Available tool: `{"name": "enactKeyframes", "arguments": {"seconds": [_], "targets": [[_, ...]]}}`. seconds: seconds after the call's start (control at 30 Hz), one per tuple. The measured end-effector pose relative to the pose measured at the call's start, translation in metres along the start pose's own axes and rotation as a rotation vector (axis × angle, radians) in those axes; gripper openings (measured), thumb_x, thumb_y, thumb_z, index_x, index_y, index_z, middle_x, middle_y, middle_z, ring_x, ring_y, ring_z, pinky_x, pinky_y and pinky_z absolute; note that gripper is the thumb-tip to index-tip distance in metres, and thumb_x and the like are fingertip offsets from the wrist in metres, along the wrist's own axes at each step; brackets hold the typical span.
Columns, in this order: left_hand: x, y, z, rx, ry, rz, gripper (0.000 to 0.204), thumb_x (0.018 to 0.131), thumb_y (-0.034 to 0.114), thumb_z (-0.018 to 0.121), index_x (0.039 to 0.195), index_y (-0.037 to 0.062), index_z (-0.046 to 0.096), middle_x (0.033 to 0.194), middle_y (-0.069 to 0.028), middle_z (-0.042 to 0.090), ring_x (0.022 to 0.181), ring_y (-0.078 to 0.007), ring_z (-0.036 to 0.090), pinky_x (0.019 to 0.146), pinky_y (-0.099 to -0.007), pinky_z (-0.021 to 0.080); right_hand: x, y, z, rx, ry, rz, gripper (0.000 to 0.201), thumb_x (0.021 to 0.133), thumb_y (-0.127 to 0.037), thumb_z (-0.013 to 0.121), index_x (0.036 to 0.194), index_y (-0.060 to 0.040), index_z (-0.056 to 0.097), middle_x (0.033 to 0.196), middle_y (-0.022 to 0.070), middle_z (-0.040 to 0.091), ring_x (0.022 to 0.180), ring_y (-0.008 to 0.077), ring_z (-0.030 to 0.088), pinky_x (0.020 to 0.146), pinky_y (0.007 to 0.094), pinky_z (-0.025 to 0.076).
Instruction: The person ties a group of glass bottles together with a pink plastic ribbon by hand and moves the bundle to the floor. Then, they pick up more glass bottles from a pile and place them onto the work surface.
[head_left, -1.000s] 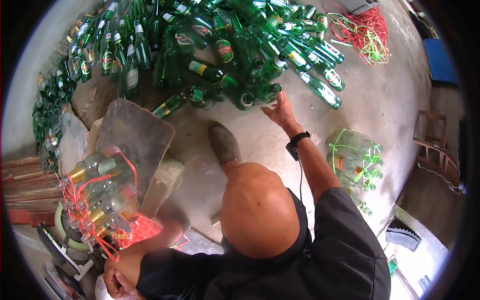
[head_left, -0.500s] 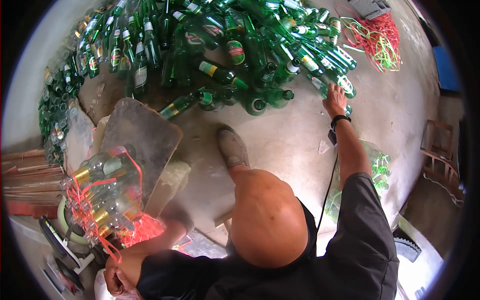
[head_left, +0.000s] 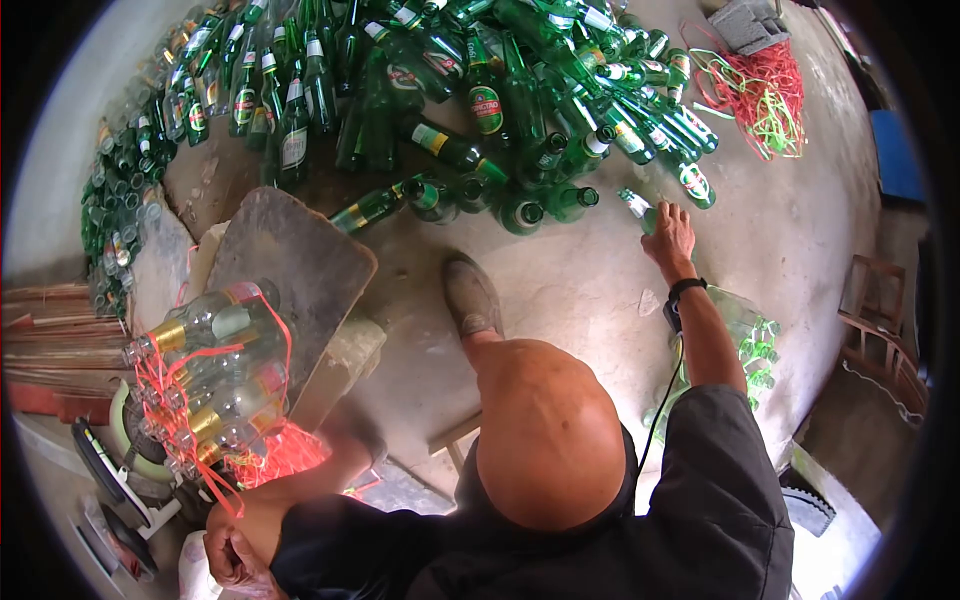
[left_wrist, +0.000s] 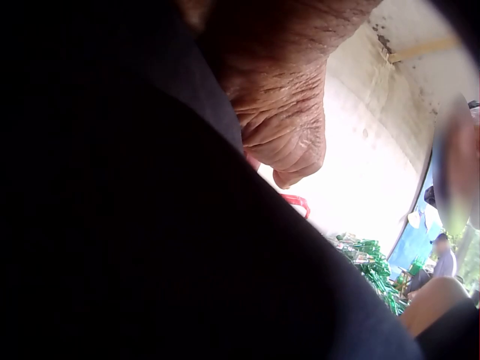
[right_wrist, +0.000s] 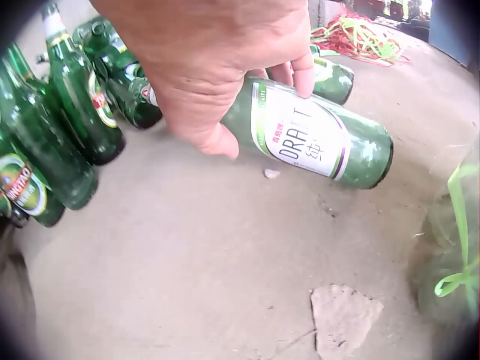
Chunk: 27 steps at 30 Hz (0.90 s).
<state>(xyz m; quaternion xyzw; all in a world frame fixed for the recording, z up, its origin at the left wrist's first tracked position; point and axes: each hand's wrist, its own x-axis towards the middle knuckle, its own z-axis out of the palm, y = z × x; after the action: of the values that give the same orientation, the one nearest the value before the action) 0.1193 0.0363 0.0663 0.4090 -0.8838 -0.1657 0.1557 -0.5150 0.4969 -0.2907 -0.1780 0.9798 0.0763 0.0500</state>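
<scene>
My right hand [head_left: 670, 240] grips a green beer bottle [right_wrist: 319, 139] with a white DRAFT label. In the right wrist view the thumb and fingers wrap its neck end, and its base points right. The head view shows the bottle's white-foiled neck beyond the fingers, just in front of the pile of green beer bottles [head_left: 485, 105]. Several green bottles [head_left: 520, 215] stand upright to the left of this hand. My left hand [head_left: 235, 560] rests on the bent left leg with its fingers loosely curled and nothing in them; dark cloth covers much of the left wrist view.
Clear bottles bundled with red strap [head_left: 215, 370] stand left, near a dark board [head_left: 285, 270]. Green-tied bottles [head_left: 745, 330] are beside the right forearm. Tangled red and green strapping [head_left: 765, 100] lies far right under a grey block [head_left: 748, 25].
My right hand has moved right from the upright bottles to a lying bottle and taken hold of it. That bottle has shifted away from its neighbour. The left hand stays on the leg.
</scene>
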Motion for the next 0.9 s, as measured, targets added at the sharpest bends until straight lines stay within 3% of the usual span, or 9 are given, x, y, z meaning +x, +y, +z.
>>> {"name": "enactKeyframes", "arguments": {"seconds": [0.23,0.4,0.5,0.63,0.73,0.77,0.9], "targets": [[0.0,-0.007,-0.001,-0.017,-0.01,0.016,0.019,0.105,0.012,0.06,0.112,-0.0042,0.066,0.108,-0.0136,0.073,0.092,-0.0174,0.066,0.085,-0.032,0.051,-0.01,-0.024,-0.053,0.423,0.176,0.047,0.07,0.072,-0.025,0.087,0.13,-0.0045,0.054,0.128,0.0171,0.061,0.122,0.0364,0.058,0.101,0.0461,0.052],[0.0,-0.012,0.0,-0.021,-0.007,0.022,0.019,0.105,0.012,0.06,0.112,-0.0042,0.066,0.108,-0.0137,0.073,0.092,-0.0175,0.066,0.085,-0.0319,0.051,0.002,-0.064,-0.066,0.642,0.233,0.017,0.068,0.074,-0.027,0.088,0.129,-0.0044,0.055,0.125,0.0171,0.062,0.12,0.039,0.06,0.101,0.0458,0.052],[0.001,-0.011,0.001,-0.023,-0.01,0.023,0.019,0.105,0.012,0.06,0.112,-0.0042,0.066,0.108,-0.0137,0.073,0.092,-0.0175,0.066,0.085,-0.0319,0.051,0.012,-0.085,-0.071,0.787,0.222,-0.067,0.064,0.075,-0.027,0.087,0.127,-0.0048,0.056,0.12,0.0165,0.064,0.116,0.0381,0.062,0.098,0.0445,0.052],[0.007,-0.012,0.013,-0.047,-0.026,0.03,0.019,0.105,0.012,0.06,0.112,-0.0043,0.066,0.109,-0.0137,0.073,0.092,-0.0175,0.066,0.085,-0.0319,0.051,0.02,-0.098,-0.06,0.738,0.26,-0.073,0.06,0.074,-0.024,0.087,0.123,-0.0048,0.058,0.116,0.016,0.064,0.11,0.037,0.064,0.094,0.0438,0.054],[0.01,-0.012,0.018,-0.055,-0.037,0.032,0.019,0.105,0.012,0.06,0.112,-0.0043,0.066,0.109,-0.0138,0.073,0.092,-0.0175,0.066,0.085,-0.0319,0.051,0.016,-0.098,-0.064,0.807,0.156,-0.078,0.061,0.074,-0.023,0.088,0.123,-0.0047,0.058,0.114,0.0151,0.063,0.105,0.0357,0.065,0.09,0.0434,0.055],[0.011,-0.012,0.019,-0.057,-0.044,0.033,0.019,0.105,0.012,0.06,0.112,-0.0043,0.066,0.109,-0.0138,0.073,0.092,-0.0175,0.066,0.085,-0.0319,0.051,0.015,-0.097,-0.061,0.828,0.174,-0.087,0.06,0.074,-0.022,0.088,0.123,-0.0048,0.058,0.112,0.0138,0.063,0.1,0.034,0.067,0.085,0.0425,0.056],[0.017,-0.011,0.026,-0.071,-0.057,0.044,0.019,0.105,0.012,0.06,0.112,-0.0043,0.066,0.109,-0.0138,0.073,0.092,-0.0175,0.066,0.085,-0.0319,0.051,0.014,-0.086,-0.054,0.862,0.147,-0.101,0.058,0.076,-0.014,0.084,0.127,-0.0019,0.058,0.117,0.0159,0.066,0.1,0.0305,0.069,0.084,0.0398,0.059]]}}
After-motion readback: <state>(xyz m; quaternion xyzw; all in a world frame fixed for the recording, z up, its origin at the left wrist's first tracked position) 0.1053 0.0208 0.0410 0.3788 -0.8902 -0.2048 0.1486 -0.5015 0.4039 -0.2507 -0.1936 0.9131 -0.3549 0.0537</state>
